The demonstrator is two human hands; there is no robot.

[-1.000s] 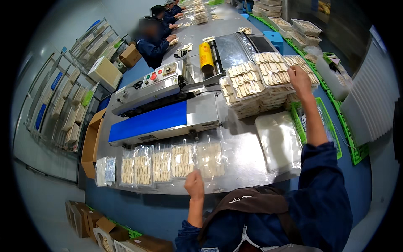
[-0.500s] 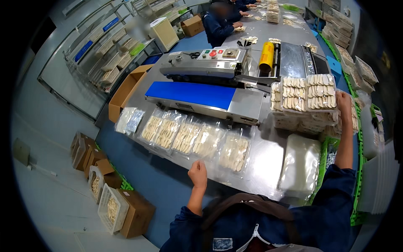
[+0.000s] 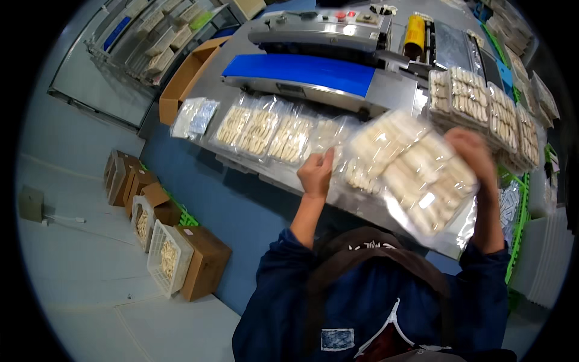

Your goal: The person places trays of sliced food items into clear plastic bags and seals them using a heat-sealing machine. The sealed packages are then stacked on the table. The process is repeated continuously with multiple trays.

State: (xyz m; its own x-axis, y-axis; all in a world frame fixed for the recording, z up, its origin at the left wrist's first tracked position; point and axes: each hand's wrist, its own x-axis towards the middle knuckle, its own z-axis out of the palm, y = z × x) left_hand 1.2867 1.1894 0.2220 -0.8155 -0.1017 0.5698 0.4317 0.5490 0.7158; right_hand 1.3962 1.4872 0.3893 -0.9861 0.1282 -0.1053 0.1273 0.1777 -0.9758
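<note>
My right hand [image 3: 473, 154], smeared by motion, grips the far right edge of a clear plastic tray pack [image 3: 422, 172] filled with rows of pale slices. The pack hangs tilted over the front of the steel table, partly covering a bagged pack [image 3: 360, 180] and the clear plastic bags [image 3: 461, 232]. My left hand [image 3: 315, 175] is closed, thumb raised, beside the row of bagged packs [image 3: 256, 130]; nothing shows in its fingers. To the right of the row, stacked trays [image 3: 469, 96] of similar slices stand near my right hand.
Behind the row stands a sealing machine [image 3: 325, 33] with a blue conveyor belt [image 3: 295, 72]. A yellow roll [image 3: 415, 36] lies at back right. An open carton [image 3: 187, 78] stands left of the table. Boxes and a white basket [image 3: 169, 259] sit on the floor.
My right hand has lifted the tray pack off the stack and brought it left and nearer. My left hand has moved right and farther up to the bagged packs. The view has shifted.
</note>
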